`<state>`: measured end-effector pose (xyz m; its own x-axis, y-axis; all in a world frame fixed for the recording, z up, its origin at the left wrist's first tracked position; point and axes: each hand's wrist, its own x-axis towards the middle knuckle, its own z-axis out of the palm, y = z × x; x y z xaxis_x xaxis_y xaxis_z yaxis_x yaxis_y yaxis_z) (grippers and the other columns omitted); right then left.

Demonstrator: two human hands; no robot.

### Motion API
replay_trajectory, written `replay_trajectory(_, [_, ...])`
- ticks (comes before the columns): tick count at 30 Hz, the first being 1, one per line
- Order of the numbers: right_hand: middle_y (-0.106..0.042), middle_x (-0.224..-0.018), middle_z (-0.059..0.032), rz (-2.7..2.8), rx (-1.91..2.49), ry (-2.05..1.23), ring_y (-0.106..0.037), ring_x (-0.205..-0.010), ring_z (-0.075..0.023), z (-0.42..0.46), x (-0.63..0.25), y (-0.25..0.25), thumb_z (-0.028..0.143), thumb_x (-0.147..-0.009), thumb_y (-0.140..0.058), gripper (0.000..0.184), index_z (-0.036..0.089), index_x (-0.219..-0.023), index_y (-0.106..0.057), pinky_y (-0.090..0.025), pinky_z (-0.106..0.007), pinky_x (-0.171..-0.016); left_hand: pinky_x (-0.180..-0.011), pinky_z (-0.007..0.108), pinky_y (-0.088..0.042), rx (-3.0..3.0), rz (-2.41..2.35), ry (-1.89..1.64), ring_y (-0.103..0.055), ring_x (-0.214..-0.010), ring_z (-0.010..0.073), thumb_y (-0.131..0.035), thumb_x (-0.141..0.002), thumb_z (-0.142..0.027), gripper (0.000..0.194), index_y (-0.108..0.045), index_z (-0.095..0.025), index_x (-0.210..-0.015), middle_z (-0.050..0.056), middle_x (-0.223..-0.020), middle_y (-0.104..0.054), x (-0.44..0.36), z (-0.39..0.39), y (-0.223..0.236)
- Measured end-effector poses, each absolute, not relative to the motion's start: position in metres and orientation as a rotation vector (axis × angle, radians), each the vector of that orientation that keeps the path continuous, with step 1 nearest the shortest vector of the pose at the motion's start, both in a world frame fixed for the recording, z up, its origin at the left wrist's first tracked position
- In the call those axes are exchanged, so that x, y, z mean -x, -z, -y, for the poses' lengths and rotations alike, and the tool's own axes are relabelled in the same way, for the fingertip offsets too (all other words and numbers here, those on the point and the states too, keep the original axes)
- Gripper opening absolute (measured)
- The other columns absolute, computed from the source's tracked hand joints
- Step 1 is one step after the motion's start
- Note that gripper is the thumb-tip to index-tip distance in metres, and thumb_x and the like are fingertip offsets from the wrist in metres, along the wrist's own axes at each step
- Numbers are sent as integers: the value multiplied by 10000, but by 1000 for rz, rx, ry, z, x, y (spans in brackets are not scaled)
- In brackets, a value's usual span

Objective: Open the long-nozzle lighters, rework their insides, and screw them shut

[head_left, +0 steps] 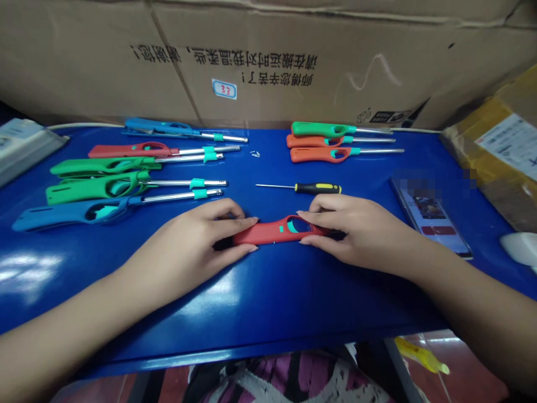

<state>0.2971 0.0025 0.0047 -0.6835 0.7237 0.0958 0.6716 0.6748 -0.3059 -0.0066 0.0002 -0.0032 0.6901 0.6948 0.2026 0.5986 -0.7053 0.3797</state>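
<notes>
Between my hands lies a red long-neck lighter (268,232) with a green trigger, low over the blue tabletop. My left hand (213,232) pinches its handle end between thumb and fingers. At the other end my right hand (339,226) grips it near the trigger opening and hides the nozzle part. Just beyond the lighter rests a black and yellow screwdriver (319,188), its shaft pointing left. A few tiny screws (255,154) lie loose farther back.
Several lighters with parted casings, such as a blue one (75,212), lie at the left. Three more, a green one (319,129) on top, sit back right. A phone (432,218) is on the right. A cardboard box (268,33) stands along the back.
</notes>
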Motion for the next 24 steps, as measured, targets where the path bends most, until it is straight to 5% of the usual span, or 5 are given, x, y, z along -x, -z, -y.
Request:
replay_trajectory(6, [-757,-1020,-95,2751,1053,-19,-719,-898,-251,-1,-294,-4,304,-974,-637,342,106,-1224,-761,-511,-370,-704,-703,449,-616,-3034,-974,-384,-728,-923,325,-511,-1061,-331,374,-689,-80,-1275,138,-1085,-721,4,5,4])
replay_trajectory(15, [-743,-1114,-107,2685,946,-129,-694,-1009,-250,-4,-300,-5,322,-1036,-613,253,166,-1176,-754,-555,-380,-816,-742,379,-588,-2934,-955,-402,-712,-886,249,-436,-1121,-371,356,-683,-139,-1228,93,-1052,-720,3,1,0])
replay_trajectory(24, [-676,-921,-84,2639,909,-186,-635,-848,-212,-2,-295,-6,262,-1052,-589,207,123,-1052,-742,-506,-336,-731,-723,364,-558,-2882,-927,-373,-687,-866,241,-403,-1127,-374,372,-688,-141,-1185,91,-1010,-711,3,1,1])
